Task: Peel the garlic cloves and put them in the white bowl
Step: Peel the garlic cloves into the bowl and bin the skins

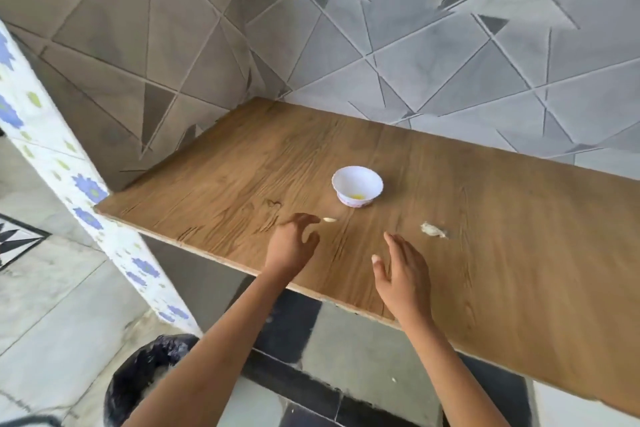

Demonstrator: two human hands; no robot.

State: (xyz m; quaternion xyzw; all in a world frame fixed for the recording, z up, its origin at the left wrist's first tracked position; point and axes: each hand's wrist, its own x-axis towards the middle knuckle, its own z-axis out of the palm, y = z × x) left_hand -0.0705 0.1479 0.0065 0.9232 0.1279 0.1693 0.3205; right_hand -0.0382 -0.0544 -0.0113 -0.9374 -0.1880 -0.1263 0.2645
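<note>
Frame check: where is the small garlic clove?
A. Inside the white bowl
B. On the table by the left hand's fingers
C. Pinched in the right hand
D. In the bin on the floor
B: the garlic clove lies on the table just past the fingers of the left hand, short of the white bowl; the right hand holds nothing.

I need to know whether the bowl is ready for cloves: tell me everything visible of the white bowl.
The white bowl is small, round and deep, glossy like plastic, with a faint pinkish pattern round its foot. It stands upright on the wooden tabletop, beyond the left hand and the right hand, neither touching it. A small yellowish bit lies at its bottom; what it is cannot be told.
</note>
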